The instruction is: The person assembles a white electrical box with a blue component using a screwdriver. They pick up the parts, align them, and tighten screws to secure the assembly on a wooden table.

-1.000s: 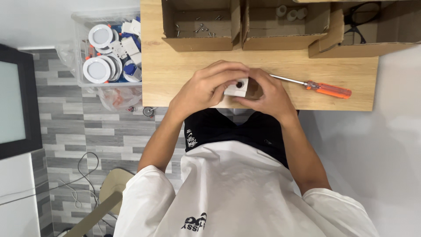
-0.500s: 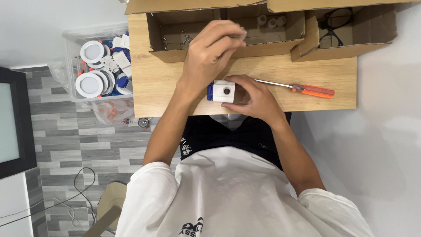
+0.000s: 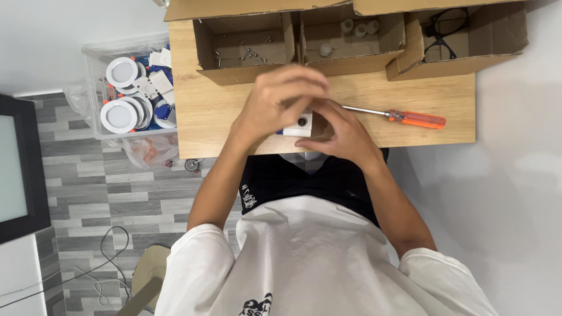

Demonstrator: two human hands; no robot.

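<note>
Over the near edge of a wooden table (image 3: 211,120), my right hand (image 3: 345,134) holds a small white box-shaped part (image 3: 300,124) with a dark round hole in its face. My left hand (image 3: 281,99) hovers just above that part, blurred, with fingers curled and pinched together; whether something small sits between the fingertips I cannot make out. An orange-handled screwdriver (image 3: 404,117) lies on the table to the right of my hands, untouched.
Three open cardboard boxes line the table's far edge: the left box (image 3: 243,41) holds screws, the middle box (image 3: 351,35) small white parts, the right box (image 3: 462,38) black wire. A clear plastic bin (image 3: 126,93) of round white lamps stands left of the table.
My left hand, which was reaching into the left cardboard box half a second ago, has come back down above the white part. The right hand has kept hold of the part.
</note>
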